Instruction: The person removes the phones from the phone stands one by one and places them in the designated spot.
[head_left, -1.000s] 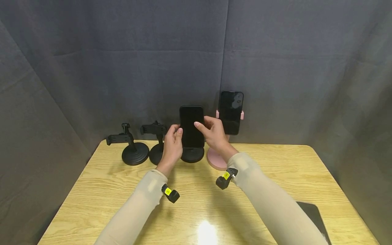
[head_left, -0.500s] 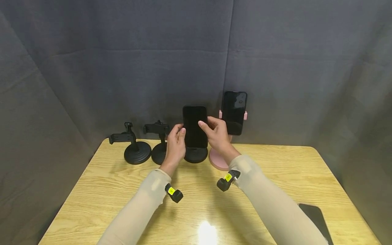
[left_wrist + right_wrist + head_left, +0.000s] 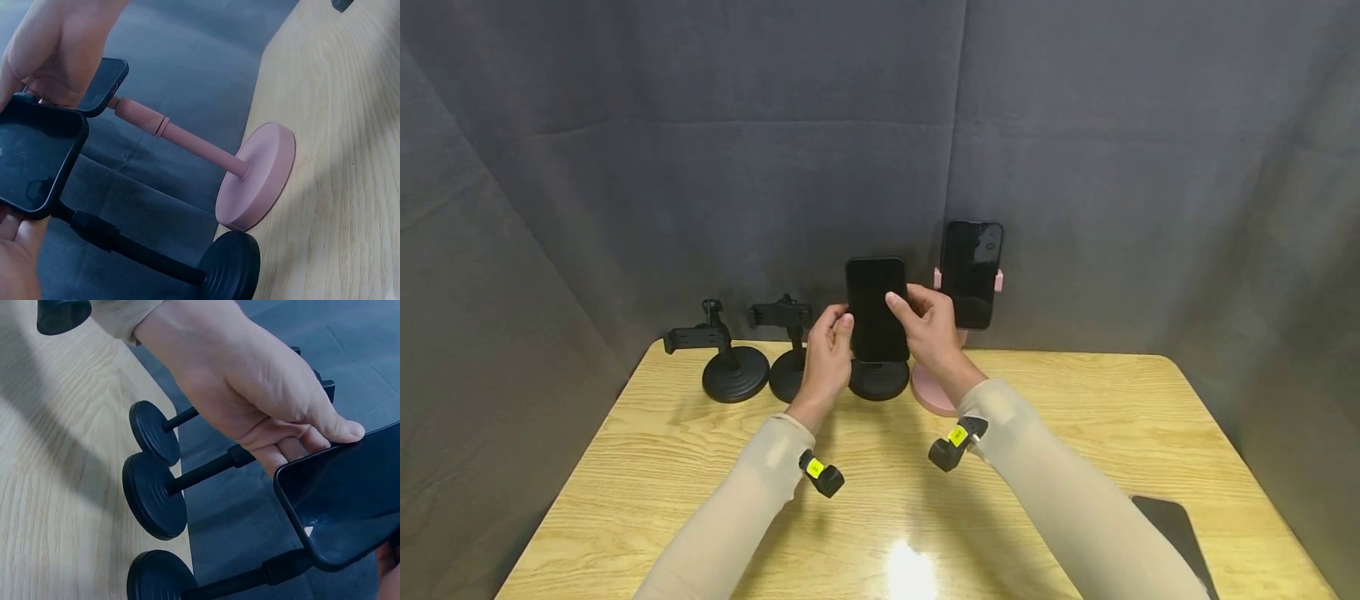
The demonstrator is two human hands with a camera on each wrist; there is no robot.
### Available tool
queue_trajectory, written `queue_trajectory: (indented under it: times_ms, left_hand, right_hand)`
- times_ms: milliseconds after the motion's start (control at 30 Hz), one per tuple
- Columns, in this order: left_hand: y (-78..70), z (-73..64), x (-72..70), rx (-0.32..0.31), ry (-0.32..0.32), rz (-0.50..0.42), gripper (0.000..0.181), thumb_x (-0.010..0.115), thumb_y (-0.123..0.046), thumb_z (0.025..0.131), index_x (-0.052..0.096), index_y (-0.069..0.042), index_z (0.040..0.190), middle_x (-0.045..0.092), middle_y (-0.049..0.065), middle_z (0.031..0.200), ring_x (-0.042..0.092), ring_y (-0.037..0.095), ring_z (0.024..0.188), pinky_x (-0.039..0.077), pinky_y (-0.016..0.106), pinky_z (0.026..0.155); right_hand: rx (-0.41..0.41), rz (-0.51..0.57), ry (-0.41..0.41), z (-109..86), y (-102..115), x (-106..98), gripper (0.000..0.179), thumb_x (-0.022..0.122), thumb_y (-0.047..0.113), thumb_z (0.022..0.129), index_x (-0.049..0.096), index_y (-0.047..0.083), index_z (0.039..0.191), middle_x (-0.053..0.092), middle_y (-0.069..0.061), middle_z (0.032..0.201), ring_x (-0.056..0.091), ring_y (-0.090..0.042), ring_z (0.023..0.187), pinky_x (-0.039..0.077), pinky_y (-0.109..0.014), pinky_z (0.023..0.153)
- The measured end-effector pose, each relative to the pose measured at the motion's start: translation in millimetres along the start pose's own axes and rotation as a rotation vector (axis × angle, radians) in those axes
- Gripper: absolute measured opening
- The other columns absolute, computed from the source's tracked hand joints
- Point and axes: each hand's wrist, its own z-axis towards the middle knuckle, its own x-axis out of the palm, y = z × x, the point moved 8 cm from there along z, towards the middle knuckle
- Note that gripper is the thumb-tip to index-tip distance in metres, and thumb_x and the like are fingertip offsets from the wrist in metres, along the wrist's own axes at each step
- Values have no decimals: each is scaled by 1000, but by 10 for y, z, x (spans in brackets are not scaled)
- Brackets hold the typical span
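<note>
A black smartphone (image 3: 874, 321) stands upright between the two hands, screen facing the head camera. It sits in front of a black phone stand (image 3: 159, 259), whose clamp is hidden behind it. My left hand (image 3: 827, 358) grips the phone's left side, thumb along the edge and fingers going behind. My right hand (image 3: 934, 335) holds the right side, its thumb lying over the screen edge. What the fingers touch behind the phone is hidden. Just right of this, a pink phone stand (image 3: 259, 178) carries another smartphone (image 3: 972, 271) in its clamp.
Two more black phone stands, the far-left stand (image 3: 735, 375) and its neighbour (image 3: 155, 494), line the back of the wooden table (image 3: 647, 500). A dark flat device (image 3: 1172, 529) lies at the front right, partly under the right sleeve. A grey curtain (image 3: 775, 167) hangs behind.
The whole head view has shifted slightly. Both hands keep their hold on the smartphone, which stays at the same place in front of the black stand.
</note>
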Motion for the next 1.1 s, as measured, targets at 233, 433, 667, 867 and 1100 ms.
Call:
queue_trajectory:
  times_ms: [233,433,667,867,1100]
  left_hand:
    - [14,-18,-2,-18,-4,-44,31,46,-17,108,57,6,127,48,-6,73,45,3,59,45,18,54]
    - [7,-32,-2,-2,2,-50,31,47,-17,107,57,7,125,48,-8,73,49,4,63,49,19,58]
    - [28,-44,-18,-2,-2,1,32,47,-18,107,58,5,126,49,-4,78,52,3,71,54,25,67]
    - [21,-46,-20,15,-4,20,31,47,-19,107,59,5,125,53,-1,80,53,2,72,51,20,67]
    - [-1,-48,-12,44,-14,48,30,49,-18,106,60,4,123,58,14,81,53,5,71,51,20,69]
  right_hand:
    - [49,36,-44,-17,-29,-16,19,67,8,97,71,-11,100,65,4,79,55,0,74,48,-14,70]
    - [36,55,-43,-22,-24,-16,19,68,7,97,70,-11,97,63,7,76,53,-1,71,48,-15,68]
    - [35,42,-24,-38,-17,-16,22,67,10,98,65,-8,86,50,8,68,46,-6,68,41,-19,63]
    - [30,73,-33,-35,-20,-15,20,66,9,98,68,-11,93,55,11,70,48,-4,68,44,-17,64]
    - [35,92,-49,-20,-21,-20,20,66,7,98,71,-12,101,64,12,77,55,0,71,49,-15,69]
